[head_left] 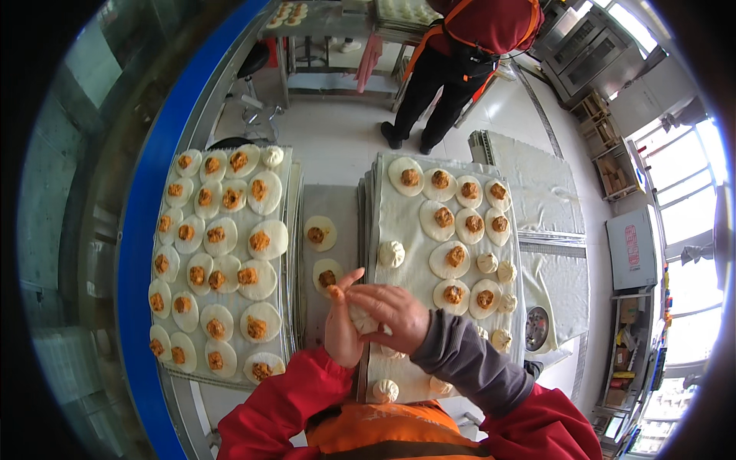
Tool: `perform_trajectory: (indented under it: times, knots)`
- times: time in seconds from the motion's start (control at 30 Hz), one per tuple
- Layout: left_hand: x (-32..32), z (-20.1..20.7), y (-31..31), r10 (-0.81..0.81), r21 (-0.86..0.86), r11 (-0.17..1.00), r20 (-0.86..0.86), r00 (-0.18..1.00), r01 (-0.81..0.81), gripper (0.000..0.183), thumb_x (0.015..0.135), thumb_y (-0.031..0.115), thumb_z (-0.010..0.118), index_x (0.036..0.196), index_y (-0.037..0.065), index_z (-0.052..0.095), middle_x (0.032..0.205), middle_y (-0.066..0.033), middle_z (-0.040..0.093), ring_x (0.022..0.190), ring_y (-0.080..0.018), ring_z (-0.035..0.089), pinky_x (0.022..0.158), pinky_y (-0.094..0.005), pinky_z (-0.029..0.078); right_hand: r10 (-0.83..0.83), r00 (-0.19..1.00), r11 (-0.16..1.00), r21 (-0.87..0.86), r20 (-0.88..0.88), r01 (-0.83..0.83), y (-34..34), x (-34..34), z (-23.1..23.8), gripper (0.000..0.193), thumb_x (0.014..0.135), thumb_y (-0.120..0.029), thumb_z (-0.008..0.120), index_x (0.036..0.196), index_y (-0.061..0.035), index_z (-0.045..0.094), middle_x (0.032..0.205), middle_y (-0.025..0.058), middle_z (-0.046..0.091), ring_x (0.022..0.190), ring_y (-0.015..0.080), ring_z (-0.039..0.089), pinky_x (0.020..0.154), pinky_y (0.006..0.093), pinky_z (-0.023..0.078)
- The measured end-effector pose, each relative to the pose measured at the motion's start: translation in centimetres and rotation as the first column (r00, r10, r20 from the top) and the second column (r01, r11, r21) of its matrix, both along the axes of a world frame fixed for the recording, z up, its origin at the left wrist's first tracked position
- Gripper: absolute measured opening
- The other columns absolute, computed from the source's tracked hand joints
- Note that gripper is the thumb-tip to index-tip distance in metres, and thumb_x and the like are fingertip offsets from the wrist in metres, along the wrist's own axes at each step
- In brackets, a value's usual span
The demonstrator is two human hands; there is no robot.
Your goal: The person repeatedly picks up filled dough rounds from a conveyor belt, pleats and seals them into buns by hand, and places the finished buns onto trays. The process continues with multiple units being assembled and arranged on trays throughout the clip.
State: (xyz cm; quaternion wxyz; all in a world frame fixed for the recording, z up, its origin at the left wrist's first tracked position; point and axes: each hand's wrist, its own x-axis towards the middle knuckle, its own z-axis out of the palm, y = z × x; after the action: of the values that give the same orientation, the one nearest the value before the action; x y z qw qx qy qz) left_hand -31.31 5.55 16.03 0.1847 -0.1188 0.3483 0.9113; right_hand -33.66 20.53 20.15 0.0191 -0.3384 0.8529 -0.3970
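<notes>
Between my two hands is a pale filled bun (362, 319), mostly hidden by the fingers. My left hand (344, 331) cups it from the left, thumb and fingertips pointing away from me. From the right, my right hand (392, 310) closes over its top, fingers bent against the dough. Just beyond the left fingertips lies a flat dough round with orange-brown filling (327, 274); another filled round (319, 233) is farther off. On the right-hand cloth-lined tray (399, 207) sit more filled rounds and several pleated buns, one pleated bun (392, 254) near its left edge.
At left, a second cloth-lined tray (230, 303) carries rows of filled dough rounds and one pleated bun (272, 156) at its far corner. A person (452, 73) stands at the back near a worktable. A round metal bowl (536, 328) lies at right, and shelves (632, 345) line the wall.
</notes>
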Motion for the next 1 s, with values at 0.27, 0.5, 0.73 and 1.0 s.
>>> perform_trajectory:
  times: [0.27, 0.5, 0.73, 1.0]
  knots:
    - [-15.1, -6.3, 2.2, -0.129, -0.506, 0.859, -0.081, 0.988, 0.071, 0.042, 0.103, 0.039, 0.047, 0.131, 0.008, 0.050, 0.110, -0.0042, 0.063, 0.096, -0.0161, 0.063, 0.085, -0.0316, 0.052, -0.431, 0.889, 0.902, 0.028, 0.156, 0.432, 6.7, -13.9, -9.3, 0.063, 0.069, -0.020, 0.084, 0.126, -0.0069, 0.059, 0.113, 0.0132, 0.064, 0.091, 0.0264, 0.065, 0.080, 0.0351, 0.053]
    - [-26.7, -8.9, 8.7, -0.468, -0.907, 0.337, -0.396, 0.790, -0.255, 0.055, 0.078, 0.026, 0.078, 0.122, 0.002, 0.057, 0.116, -0.0157, 0.064, 0.102, -0.0268, 0.063, 0.091, -0.0374, 0.050, -0.419, 0.907, 0.850, 0.330, -0.050, 0.411, 9.0, -15.3, -10.0, 0.064, 0.077, -0.027, 0.075, 0.134, -0.0089, 0.052, 0.134, 0.0146, 0.054, 0.126, 0.0330, 0.050, 0.105, 0.0412, 0.043]
    - [-28.4, -6.7, 12.8, -0.713, -0.920, -0.163, -0.139, 0.687, -0.355, 0.084, 0.068, 0.040, 0.082, 0.134, 0.003, 0.046, 0.125, -0.0171, 0.055, 0.118, -0.0353, 0.051, 0.097, -0.0425, 0.045, -0.602, 0.749, 0.628, 0.414, -0.277, 0.659, 14.1, -23.4, -7.8, 0.022, 0.085, -0.014, 0.058, 0.103, -0.0133, 0.071, 0.092, 0.0062, 0.072, 0.098, 0.0281, 0.063, 0.088, 0.0420, 0.047]
    - [-29.7, -7.9, 11.9, -0.702, -0.951, -0.054, -0.181, 0.688, -0.306, 0.075, 0.065, 0.032, 0.083, 0.127, 0.002, 0.053, 0.123, -0.0188, 0.052, 0.116, -0.0371, 0.051, 0.097, -0.0430, 0.045, -0.699, 0.712, 0.446, 0.740, -0.063, 0.504, 12.5, -28.4, -10.7, 0.029, 0.080, -0.029, 0.068, 0.107, -0.0212, 0.073, 0.107, 0.0049, 0.072, 0.112, 0.0256, 0.061, 0.099, 0.0425, 0.041]
